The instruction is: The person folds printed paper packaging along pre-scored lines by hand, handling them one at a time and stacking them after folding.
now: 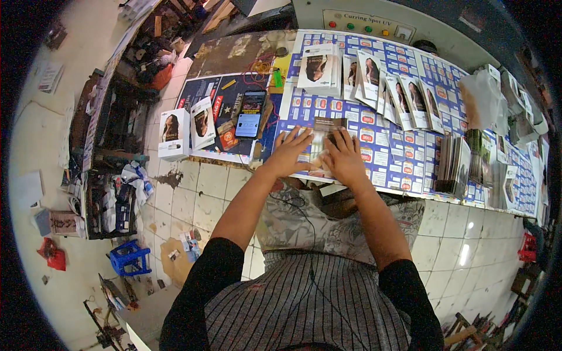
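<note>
A small dark, glossy printed carton (319, 142), seemingly flat, lies at the table's near edge in front of me. On its left side my left hand (291, 153) rests with the fingers stretched out and apart. My right hand (345, 158) lies over its right side, fingers also extended and pressing down. Part of the carton is hidden under both hands. Just beyond stands a stack of white cartons (317, 70) with a dark picture on the front. Right of it, several similar white cartons (370, 76) lean in an overlapping row.
Blue-and-white printed sheets (383, 153) cover the table. To the left are a phone (250, 114), a green lighter (277, 77) and two white packs (175, 133). Dark flat cartons (452, 164) stand bundled at right. A machine panel (369, 24) borders the back; a blue stool (129, 257) stands on the floor.
</note>
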Action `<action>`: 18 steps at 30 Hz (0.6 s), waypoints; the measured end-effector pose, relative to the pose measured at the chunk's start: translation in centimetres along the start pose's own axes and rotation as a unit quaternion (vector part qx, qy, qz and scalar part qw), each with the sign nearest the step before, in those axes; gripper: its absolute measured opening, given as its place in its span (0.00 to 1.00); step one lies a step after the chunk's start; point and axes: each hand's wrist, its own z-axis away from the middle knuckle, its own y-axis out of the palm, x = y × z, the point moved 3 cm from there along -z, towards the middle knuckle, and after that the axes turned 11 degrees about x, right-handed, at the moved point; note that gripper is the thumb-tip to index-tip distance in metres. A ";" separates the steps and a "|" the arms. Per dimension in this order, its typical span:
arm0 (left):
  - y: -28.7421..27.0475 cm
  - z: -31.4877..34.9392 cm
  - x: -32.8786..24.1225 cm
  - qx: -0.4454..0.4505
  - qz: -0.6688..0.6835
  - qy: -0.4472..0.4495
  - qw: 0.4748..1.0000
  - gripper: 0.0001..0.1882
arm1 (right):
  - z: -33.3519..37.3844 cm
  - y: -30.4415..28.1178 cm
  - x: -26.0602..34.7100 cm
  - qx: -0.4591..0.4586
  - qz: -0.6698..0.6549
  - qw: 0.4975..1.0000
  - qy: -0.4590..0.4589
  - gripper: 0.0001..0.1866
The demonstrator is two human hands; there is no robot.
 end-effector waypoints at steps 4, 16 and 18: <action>-0.1 0.0 -0.1 0.008 0.010 0.000 1.000 0.51 | 0.0 0.0 -0.1 -0.001 0.004 1.000 0.005 0.25; -0.2 0.0 -0.1 0.005 0.013 0.000 1.000 0.49 | 0.1 -0.2 0.1 -0.011 0.003 1.000 0.001 0.22; -0.1 0.1 -0.1 0.005 0.022 0.003 1.000 0.49 | 0.1 -0.1 0.1 -0.014 0.002 1.000 0.000 0.22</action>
